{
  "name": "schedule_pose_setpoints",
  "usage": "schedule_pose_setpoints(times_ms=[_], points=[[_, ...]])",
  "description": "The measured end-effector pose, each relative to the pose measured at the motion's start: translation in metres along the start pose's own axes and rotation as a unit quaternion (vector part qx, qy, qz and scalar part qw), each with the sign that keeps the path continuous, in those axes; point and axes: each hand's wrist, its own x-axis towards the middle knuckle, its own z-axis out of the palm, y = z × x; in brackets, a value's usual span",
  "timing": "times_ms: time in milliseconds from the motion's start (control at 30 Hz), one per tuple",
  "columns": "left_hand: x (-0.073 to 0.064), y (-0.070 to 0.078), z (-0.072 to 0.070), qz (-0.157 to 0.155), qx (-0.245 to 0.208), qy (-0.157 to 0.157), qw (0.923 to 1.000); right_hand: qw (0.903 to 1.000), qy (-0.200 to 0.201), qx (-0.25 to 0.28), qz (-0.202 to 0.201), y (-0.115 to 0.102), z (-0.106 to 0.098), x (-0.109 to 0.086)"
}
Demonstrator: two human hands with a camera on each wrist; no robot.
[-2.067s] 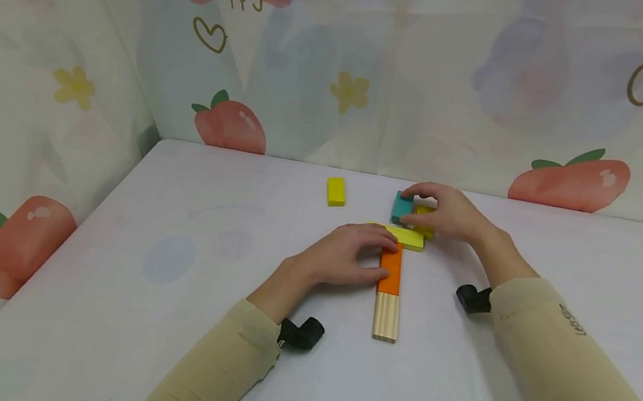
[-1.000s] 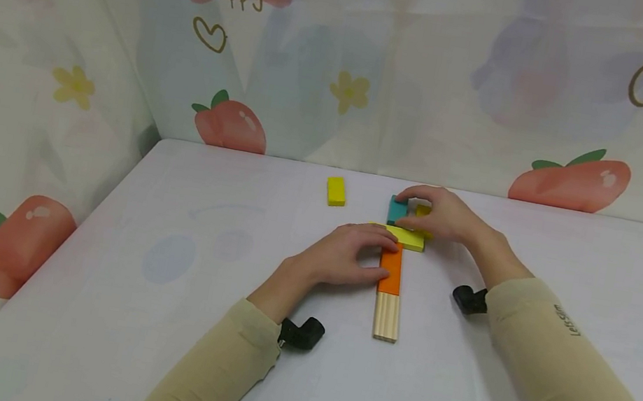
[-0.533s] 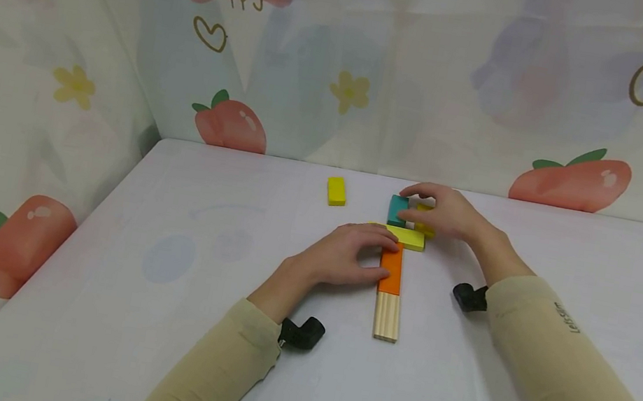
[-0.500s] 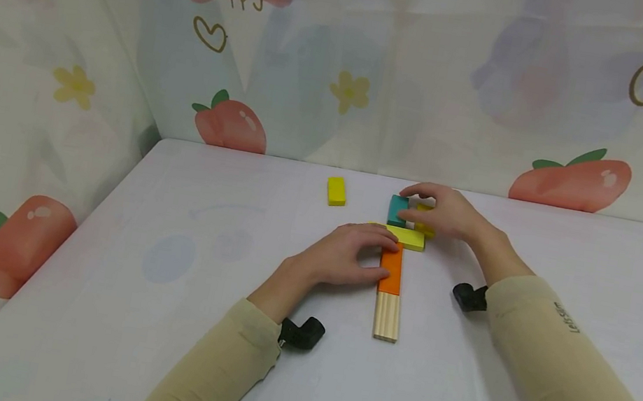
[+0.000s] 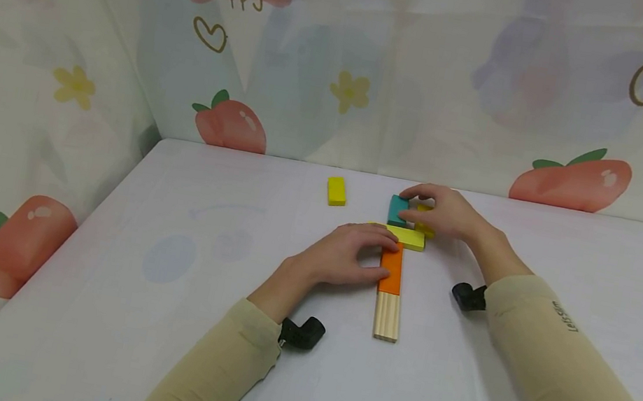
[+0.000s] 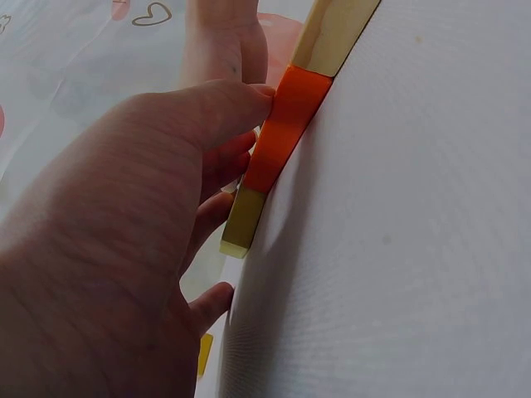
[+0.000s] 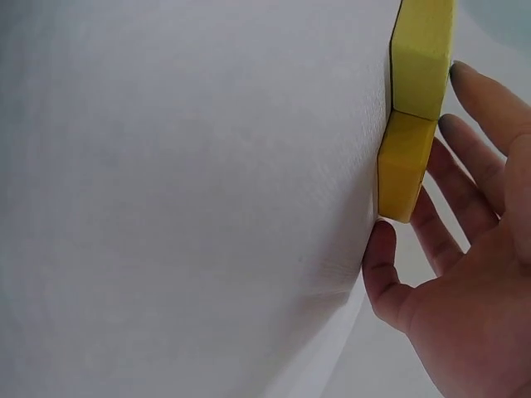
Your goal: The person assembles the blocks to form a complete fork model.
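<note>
In the head view, my left hand (image 5: 344, 254) has its thumb and index fingertip on the orange block (image 5: 391, 269), its other fingers reaching over the light yellow block (image 5: 407, 238). The left wrist view shows the left thumb against the orange block (image 6: 290, 124). My right hand (image 5: 448, 212) holds the small teal block (image 5: 398, 210) between thumb and index finger, behind the light yellow block. Partly hidden under that hand lies a darker yellow block (image 5: 427, 232). The right wrist view shows this darker block (image 7: 405, 170) against the light yellow one (image 7: 421, 75); teal is hidden there.
A plain wooden block (image 5: 387, 316) continues the row in front of the orange one. A separate yellow block (image 5: 336, 191) lies at the back, left of the row. Everything rests on a white table (image 5: 87, 303), with a printed cloth (image 5: 431, 77) hanging behind.
The right hand has shifted the teal block slightly left, then stayed nearly still with small finger adjustments. The left hand and the other blocks keep their places.
</note>
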Motion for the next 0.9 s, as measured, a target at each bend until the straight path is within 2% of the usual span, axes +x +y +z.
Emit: schedule_pose_setpoints(times_ms=[900], points=[[0.0000, -0.0003, 0.0004, 0.000, -0.001, 0.002, 1.0000, 1.0000, -0.005, 0.001, 0.001, -0.0027, 0.0007, -0.0023]])
